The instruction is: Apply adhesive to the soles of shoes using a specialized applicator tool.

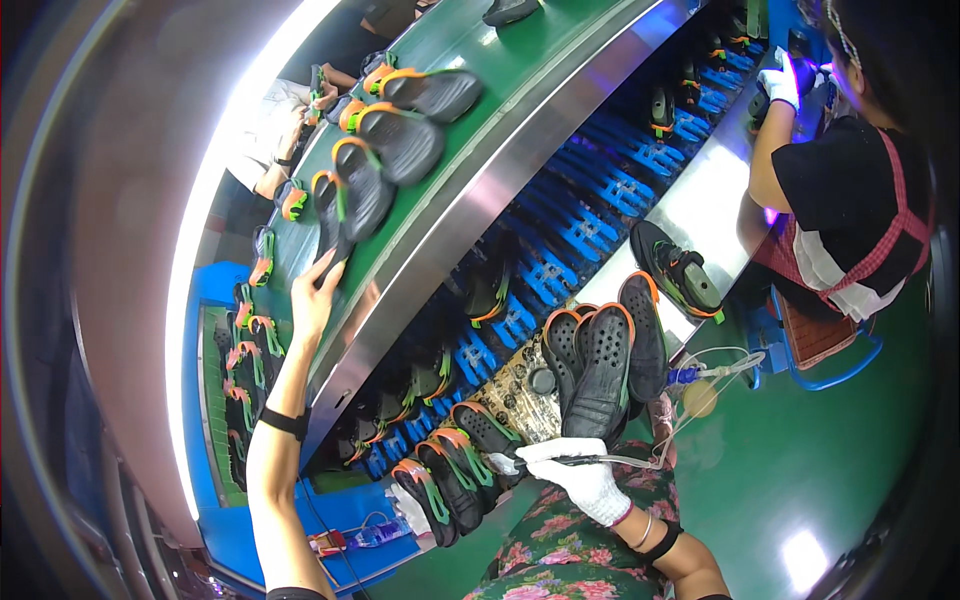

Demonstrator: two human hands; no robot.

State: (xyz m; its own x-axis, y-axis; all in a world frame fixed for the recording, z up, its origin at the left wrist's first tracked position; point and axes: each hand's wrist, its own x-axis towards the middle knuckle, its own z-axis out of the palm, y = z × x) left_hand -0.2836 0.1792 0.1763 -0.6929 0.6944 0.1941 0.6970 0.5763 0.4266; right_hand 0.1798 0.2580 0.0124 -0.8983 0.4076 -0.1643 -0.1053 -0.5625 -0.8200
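My bare left hand reaches up to the green conveyor belt. Its fingers close on the lower end of a black clog with an orange and green trim. A row of similar clogs lies beside it on the belt. In a white glove, my right hand grips a thin dark pen-like tool with a cord trailing to the right. Right above that glove, several black clogs with holes lean together near my lap. Another group of clogs stands to the left of the glove.
A metal rail edges the belt. Below it runs a rack of blue holders carrying more clogs. One dark clog rests on the metal ledge. At the right a co-worker sits; cords hang beside me. A plastic bottle lies lower left.
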